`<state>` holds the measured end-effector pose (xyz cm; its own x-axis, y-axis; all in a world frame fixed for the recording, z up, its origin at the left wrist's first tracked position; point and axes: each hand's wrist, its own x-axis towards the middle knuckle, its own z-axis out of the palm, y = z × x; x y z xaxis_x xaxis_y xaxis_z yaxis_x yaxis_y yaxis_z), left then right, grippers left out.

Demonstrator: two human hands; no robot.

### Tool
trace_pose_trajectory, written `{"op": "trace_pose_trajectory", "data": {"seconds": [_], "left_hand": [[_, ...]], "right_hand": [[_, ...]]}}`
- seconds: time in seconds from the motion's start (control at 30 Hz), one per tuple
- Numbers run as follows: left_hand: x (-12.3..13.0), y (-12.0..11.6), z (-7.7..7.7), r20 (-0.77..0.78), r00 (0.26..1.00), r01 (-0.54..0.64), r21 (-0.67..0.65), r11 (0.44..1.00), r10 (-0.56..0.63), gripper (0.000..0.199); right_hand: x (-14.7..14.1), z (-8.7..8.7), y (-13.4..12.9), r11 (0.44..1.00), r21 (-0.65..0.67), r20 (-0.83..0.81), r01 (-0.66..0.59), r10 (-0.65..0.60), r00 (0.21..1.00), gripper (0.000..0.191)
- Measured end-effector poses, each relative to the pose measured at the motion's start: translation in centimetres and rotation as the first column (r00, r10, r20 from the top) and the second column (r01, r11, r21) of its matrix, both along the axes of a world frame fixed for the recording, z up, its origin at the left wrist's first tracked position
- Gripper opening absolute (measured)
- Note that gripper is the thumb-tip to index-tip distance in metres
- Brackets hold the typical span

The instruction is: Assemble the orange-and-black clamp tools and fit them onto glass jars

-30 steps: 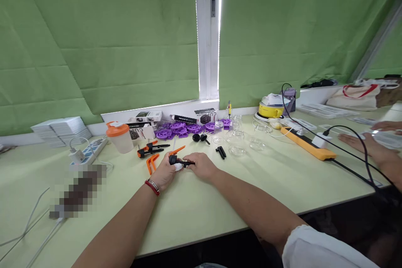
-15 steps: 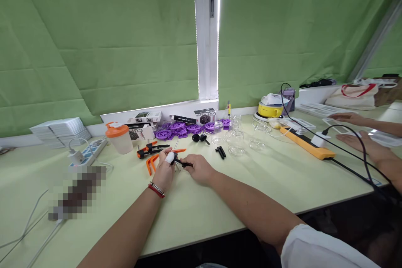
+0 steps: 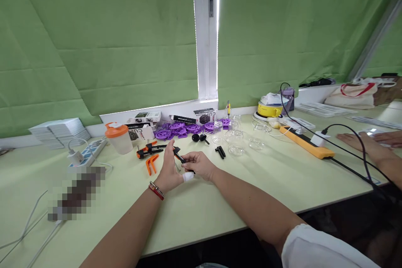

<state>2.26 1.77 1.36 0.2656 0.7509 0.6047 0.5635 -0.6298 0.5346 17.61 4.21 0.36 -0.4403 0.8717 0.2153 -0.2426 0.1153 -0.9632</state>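
My right hand (image 3: pixel 201 165) pinches a slim black bar-shaped piece (image 3: pixel 178 155) with a wider black end pointing up and left. Beside it, my left hand (image 3: pixel 169 171) is spread, with fingers raised and a white wrap on the thumb. That thumb lies close to the bar's lower end; whether they touch I cannot tell. Left of my hands lie black-and-orange clamps (image 3: pixel 145 151) and orange V-shaped parts (image 3: pixel 152 164). Two small black rods (image 3: pixel 220 152) lie to the right, and black round-headed parts (image 3: pixel 200 137) sit farther back.
Purple wheel-like parts (image 3: pixel 177 129) and small boxes line the back. Clear glass-like vessels (image 3: pixel 236 144) stand right of centre. An orange-lidded cup (image 3: pixel 118 138) is at left, an orange power strip (image 3: pixel 306 143) at right with cables. Another person's hands (image 3: pixel 366 142) work at far right.
My left hand has opened away from the black piece, its thumb swinging down and right. The piece now tilts more steeply in my right hand. The other person's hands have shifted.
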Motion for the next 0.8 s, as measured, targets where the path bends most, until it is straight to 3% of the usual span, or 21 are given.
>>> {"op": "trace_pose_trajectory", "data": {"seconds": [0.33,0.8], "left_hand": [[0.07,0.19,-0.76,-0.169,0.982,-0.077,0.068,0.995,0.088,0.135],[0.51,0.12,-0.74,-0.024,0.991,-0.130,0.046,0.990,0.131,0.112]], "right_hand": [[-0.22,0.20,-0.69,0.985,-0.151,-0.123,-0.088,0.069,0.990,0.035],[-0.29,-0.02,-0.49,0.971,-0.224,-0.173,-0.084,0.045,0.984,0.038]]}}
